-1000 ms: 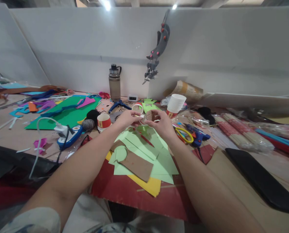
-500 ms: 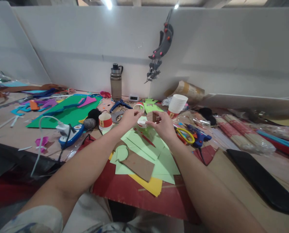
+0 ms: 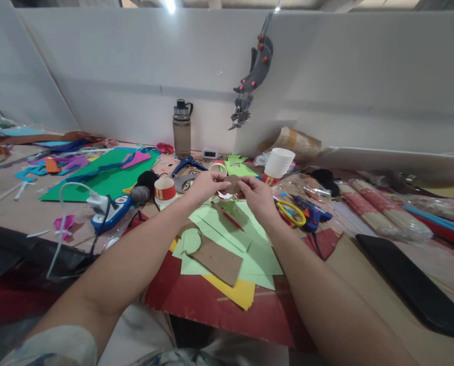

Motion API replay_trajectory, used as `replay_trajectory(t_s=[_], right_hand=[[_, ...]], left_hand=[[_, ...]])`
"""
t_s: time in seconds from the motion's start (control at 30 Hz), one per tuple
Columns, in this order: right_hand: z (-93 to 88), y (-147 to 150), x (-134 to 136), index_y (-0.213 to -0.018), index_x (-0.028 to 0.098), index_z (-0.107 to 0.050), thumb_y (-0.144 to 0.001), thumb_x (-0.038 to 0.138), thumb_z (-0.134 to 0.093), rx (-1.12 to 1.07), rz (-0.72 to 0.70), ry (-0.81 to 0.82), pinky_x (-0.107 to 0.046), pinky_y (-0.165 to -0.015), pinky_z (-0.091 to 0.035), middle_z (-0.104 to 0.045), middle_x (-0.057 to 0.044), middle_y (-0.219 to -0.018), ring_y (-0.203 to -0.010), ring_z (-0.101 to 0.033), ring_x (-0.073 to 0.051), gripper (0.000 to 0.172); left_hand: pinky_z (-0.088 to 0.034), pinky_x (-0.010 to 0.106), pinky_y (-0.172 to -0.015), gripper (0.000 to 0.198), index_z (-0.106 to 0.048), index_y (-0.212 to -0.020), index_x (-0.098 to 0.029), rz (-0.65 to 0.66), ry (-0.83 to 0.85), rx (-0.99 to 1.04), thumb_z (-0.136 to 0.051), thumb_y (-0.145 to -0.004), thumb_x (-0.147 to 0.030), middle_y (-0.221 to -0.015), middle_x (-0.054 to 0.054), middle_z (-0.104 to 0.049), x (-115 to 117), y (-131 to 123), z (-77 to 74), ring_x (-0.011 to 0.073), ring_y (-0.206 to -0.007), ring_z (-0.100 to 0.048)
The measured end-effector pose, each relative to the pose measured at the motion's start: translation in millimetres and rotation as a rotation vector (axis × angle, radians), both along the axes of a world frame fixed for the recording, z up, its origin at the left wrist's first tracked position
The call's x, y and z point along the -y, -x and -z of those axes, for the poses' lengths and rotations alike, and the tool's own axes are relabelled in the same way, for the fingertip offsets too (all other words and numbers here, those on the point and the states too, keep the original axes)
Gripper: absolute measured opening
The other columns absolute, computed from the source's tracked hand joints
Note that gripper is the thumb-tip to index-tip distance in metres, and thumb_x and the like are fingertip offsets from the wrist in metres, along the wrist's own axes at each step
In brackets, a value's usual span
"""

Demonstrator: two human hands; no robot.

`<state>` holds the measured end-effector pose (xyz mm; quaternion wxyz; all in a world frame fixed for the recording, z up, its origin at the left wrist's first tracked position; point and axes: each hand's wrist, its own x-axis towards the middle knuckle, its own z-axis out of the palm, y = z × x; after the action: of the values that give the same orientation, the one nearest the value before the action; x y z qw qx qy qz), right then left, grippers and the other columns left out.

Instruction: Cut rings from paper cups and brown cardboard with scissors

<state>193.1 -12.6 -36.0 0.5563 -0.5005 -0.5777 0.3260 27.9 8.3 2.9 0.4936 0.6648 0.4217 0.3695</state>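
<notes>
Between my two hands is a small brown cardboard piece (image 3: 233,184), held up over the green paper. My left hand (image 3: 208,187) pinches its left edge. The right edge is gripped by the fingers of my right hand (image 3: 258,197). Partly hidden behind the cardboard and fingers is a white and red paper cup (image 3: 218,167). Light green paper sheets (image 3: 263,254) lie below, with a red pen (image 3: 233,222) on them. Closer to me rests a larger cardboard scrap (image 3: 221,258) with a rounded cut in one edge.
Left of my hands stand another paper cup (image 3: 164,191) and a blue power strip (image 3: 112,213). A stack of paper cups (image 3: 278,166), a blue glue gun (image 3: 313,213) and a black phone-like slab (image 3: 410,284) lie to the right. A water bottle (image 3: 182,129) stands at the back.
My left hand has moved right onto the cardboard, which only my right hand held before. The cardboard has shifted left and tilted flatter, over the white cup.
</notes>
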Motion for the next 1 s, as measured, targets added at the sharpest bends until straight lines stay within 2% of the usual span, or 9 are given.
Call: replay_trajectory(t_s=[0.2,0.4,0.6,0.7,0.8,0.9,1.0], right_hand=[[-5.4,0,2,-0.085,0.016,-0.066,-0.069,0.041,-0.067,-0.131,0.03,0.06,-0.027,-0.056,-0.05,-0.063,0.0,-0.066,-0.054,-0.057,-0.012,0.03],[-3.0,1,2,-0.08,0.016,-0.066,-0.066,0.039,-0.068,-0.17,0.004,0.073,-0.026,-0.054,-0.048,-0.061,0.002,-0.058,-0.051,-0.055,-0.011,0.027],[-6.0,4,5,-0.076,0.017,-0.064,-0.062,0.04,-0.071,-0.236,-0.018,0.106,-0.027,-0.053,-0.048,-0.06,0.002,-0.056,-0.05,-0.054,-0.011,0.028],[-6.3,4,6,-0.075,0.017,-0.063,-0.067,0.046,-0.067,-0.204,-0.024,0.121,-0.028,-0.055,-0.049,-0.059,0.001,-0.059,-0.052,-0.054,-0.012,0.03],[-5.8,2,6,-0.087,0.016,-0.066,-0.075,0.05,-0.061,-0.006,0.022,0.054,-0.032,-0.063,-0.05,-0.063,-0.003,-0.073,-0.061,-0.056,-0.015,0.036],[-4.6,1,6,-0.114,0.017,-0.065,-0.073,0.043,-0.069,0.35,0.08,-0.093,-0.036,-0.073,-0.05,-0.063,-0.009,-0.099,-0.076,-0.056,-0.018,0.049],[-2.7,2,6,-0.121,0.016,-0.063,-0.071,0.035,-0.073,0.551,0.054,-0.171,-0.037,-0.079,-0.048,-0.059,-0.011,-0.105,-0.084,-0.056,-0.021,0.054]], left_hand=[[-0.042,0.02,-0.051,0.018,-0.067,-0.077,-0.011,0.033,0.113,0.146,-0.061,-0.085,-0.025,-0.062,0.003,-0.064,-2,-3,2.5,0.0083,-0.053,-0.058],[-0.045,0.021,-0.053,0.014,-0.066,-0.07,-0.01,-0.002,0.121,0.115,-0.067,-0.08,-0.02,-0.059,0.003,-0.064,-4,-2,5.0,0.0088,-0.05,-0.058],[-0.048,0.021,-0.054,0.016,-0.069,-0.082,-0.011,0.102,0.163,0.176,-0.071,-0.078,-0.026,-0.07,0.005,-0.069,-6,-2,9.8,0.01,-0.057,-0.063],[-0.047,0.02,-0.053,0.01,-0.068,-0.079,-0.01,0.073,0.153,0.15,-0.072,-0.076,-0.019,-0.068,0.004,-0.069,-7,-2,11.4,0.0084,-0.054,-0.061],[-0.046,0.02,-0.051,0.008,-0.067,-0.078,-0.009,-0.004,0.157,0.094,-0.071,-0.077,-0.016,-0.064,0.004,-0.068,-7,-2,9.1,0.0093,-0.051,-0.061],[-0.044,0.021,-0.049,0.016,-0.064,-0.083,-0.011,-0.082,0.159,0.042,-0.074,-0.073,-0.017,-0.06,0.004,-0.067,-4,-3,5.8,0.0117,-0.05,-0.062],[-0.044,0.021,-0.048,0.02,-0.059,-0.083,-0.013,-0.106,0.128,-0.002,-0.075,-0.071,-0.017,-0.058,0.002,-0.066,-4,-5,6.0,0.0111,-0.048,-0.06]])
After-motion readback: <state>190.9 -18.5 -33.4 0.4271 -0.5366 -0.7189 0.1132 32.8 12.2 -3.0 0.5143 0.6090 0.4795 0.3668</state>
